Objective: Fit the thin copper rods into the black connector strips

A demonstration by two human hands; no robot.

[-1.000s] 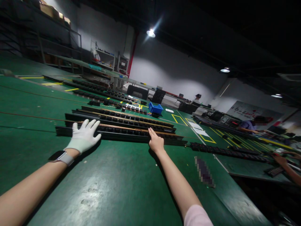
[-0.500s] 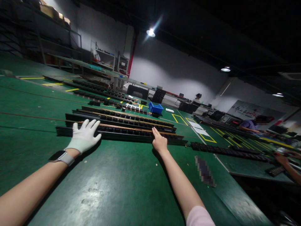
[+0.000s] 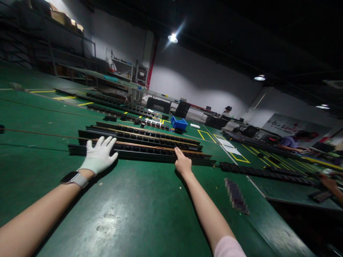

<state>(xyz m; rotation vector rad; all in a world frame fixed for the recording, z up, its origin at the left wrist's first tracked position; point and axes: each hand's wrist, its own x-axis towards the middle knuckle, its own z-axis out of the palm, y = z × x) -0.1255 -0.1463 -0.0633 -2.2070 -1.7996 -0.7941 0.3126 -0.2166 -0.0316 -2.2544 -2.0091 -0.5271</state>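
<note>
Long black channel-shaped rails [image 3: 150,157] lie side by side across the green table, with rows of black parts inside and copper-coloured wires [image 3: 136,144] running along them. My left hand [image 3: 99,157], in a white glove, rests with spread fingers over the left part of the front rails. Bare, my right hand [image 3: 183,163] touches the wires farther right with two stretched fingers; the other fingers look curled, and nothing shows gripped in them. A reddish wire [image 3: 45,133] extends from the rails toward the left edge, where a small dark piece [image 3: 2,129] sits on it.
Behind the rails are a blue bin [image 3: 179,123] and more black strips [image 3: 120,113]. A row of black parts [image 3: 257,170] continues rightward. A blurred-out dark object [image 3: 236,195] lies on the green table [image 3: 139,207]. At far right shows another person's hand [image 3: 329,182].
The view has shifted slightly, so the scene sits a little farther right. Both hands keep their places on the rails. The dark piece on the wire has come into view at left.
</note>
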